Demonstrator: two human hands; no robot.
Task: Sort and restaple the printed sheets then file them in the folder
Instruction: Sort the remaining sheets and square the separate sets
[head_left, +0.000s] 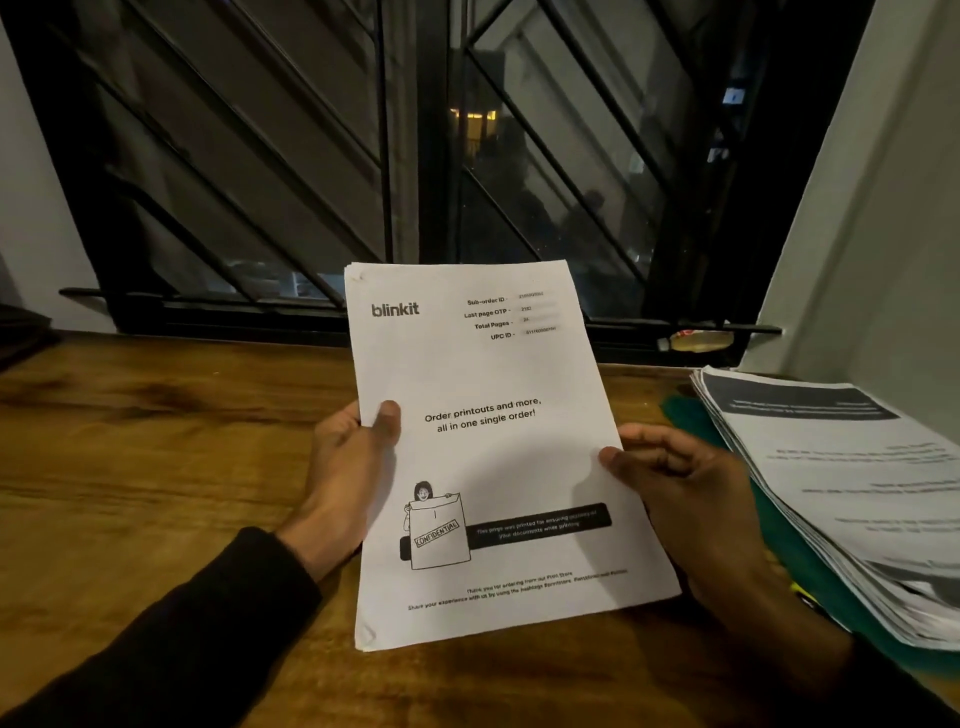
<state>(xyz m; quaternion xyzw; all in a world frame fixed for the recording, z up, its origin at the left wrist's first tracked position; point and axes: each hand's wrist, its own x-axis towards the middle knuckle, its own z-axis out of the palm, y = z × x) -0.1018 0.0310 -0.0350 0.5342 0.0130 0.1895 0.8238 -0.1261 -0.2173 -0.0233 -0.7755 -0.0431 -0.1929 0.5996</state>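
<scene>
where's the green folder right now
In the head view the green folder lies on the wooden table at the right, under the stack of printed sheets, beside the right hand.

Top sheet (488, 447) of held bundle: "blinkit" logo upper left; right of logo "Sub-order ID", "Last page OTP", "Total Pages", "UPC ID", values blurred. Below logo: "Order printouts and more, all in one single order!" Drawn envelope lower down: "CONFIDENTIAL".

Two paper stacks: one (498, 452) held between my left hand (345, 467) and right hand (685, 488), one (841, 493) on one green folder (810, 577). One table (156, 441).
</scene>
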